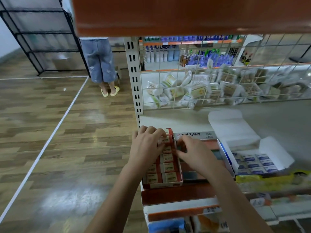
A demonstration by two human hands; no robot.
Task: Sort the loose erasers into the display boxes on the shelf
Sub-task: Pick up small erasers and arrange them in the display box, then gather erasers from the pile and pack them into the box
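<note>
Two bare hands work over the near-left corner of the white metal shelf [185, 120]; the left hand [148, 148] lies with fingers curled over the far end of the red cardboard display box [168, 184], its fingertips pinching or pressing a red-and-white paper-sleeved eraser [165, 140] in the back row, probably to seat it flush with its neighbours; the right hand [196, 153] sits just beside it at three o'clock, fingers bent down into the red-lined open box with Korean lettering [195, 135]; whether those fingers grip a dark eraser or only touch one I cannot tell, since blur and the knuckles hide the tips. Erasers in the red box stand in two tidy columns, nearly full, which suggests this box is close to done; further toward three o'clock a white cardboard box of blue-labelled erasers [254, 163] stands with its lid flaps thrown open, likely for easy reach. Beyond, at twelve o'clock, a white wire mesh panel [218, 81] backs the shelf, with packets of cotton swabs [193, 91] heaped behind it and bottles higher up. At nine o'clock the floor is wood-patterned vinyl [58, 132] crossed by white tape lines; toward eleven o'clock a second person in star-printed denim trousers [99, 61] and yellow slippers stands by a black-framed rack [42, 31].
</note>
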